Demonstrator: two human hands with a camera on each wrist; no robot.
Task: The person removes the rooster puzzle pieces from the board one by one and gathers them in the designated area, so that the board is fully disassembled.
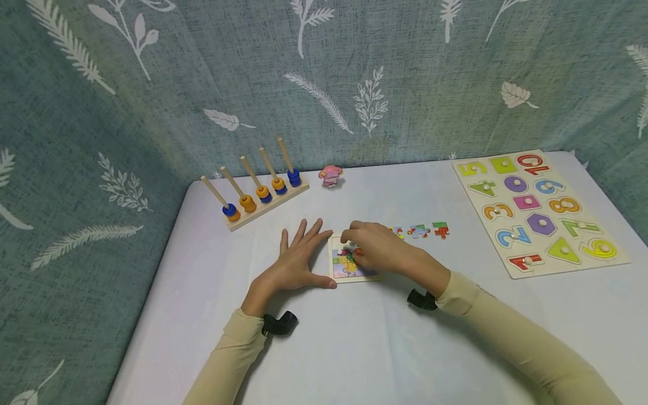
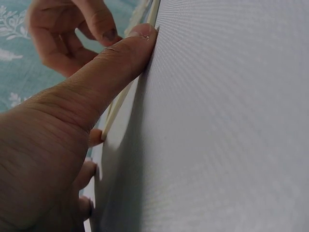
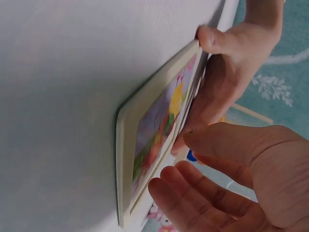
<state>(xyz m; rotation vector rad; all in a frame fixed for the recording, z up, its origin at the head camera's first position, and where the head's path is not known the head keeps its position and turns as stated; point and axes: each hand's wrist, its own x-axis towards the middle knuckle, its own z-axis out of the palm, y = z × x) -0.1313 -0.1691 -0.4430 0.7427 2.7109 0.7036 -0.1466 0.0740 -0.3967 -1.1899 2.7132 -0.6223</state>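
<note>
A small square jigsaw puzzle in a pale wooden frame (image 1: 355, 279) lies flat on the table, with colourful pieces set in its lower part. My left hand (image 1: 295, 262) is spread beside it, the thumb at its near left corner and the index fingertip at the far left corner. In the left wrist view the left thumb (image 2: 111, 67) presses along the frame's edge. Over the right side of the puzzle, my right hand (image 1: 381, 247) bends its fingers down at the picture. The right wrist view shows its thumb (image 3: 227, 142) and fingers slightly apart, with no piece visible between them.
Loose puzzle pieces (image 1: 419, 231) lie in a row right of the frame. Behind on the left stands a wooden peg abacus (image 1: 268, 207) with blue and orange rings, and a pink figurine (image 1: 331, 175) beside it. A number and shape board (image 1: 539, 214) lies at the right.
</note>
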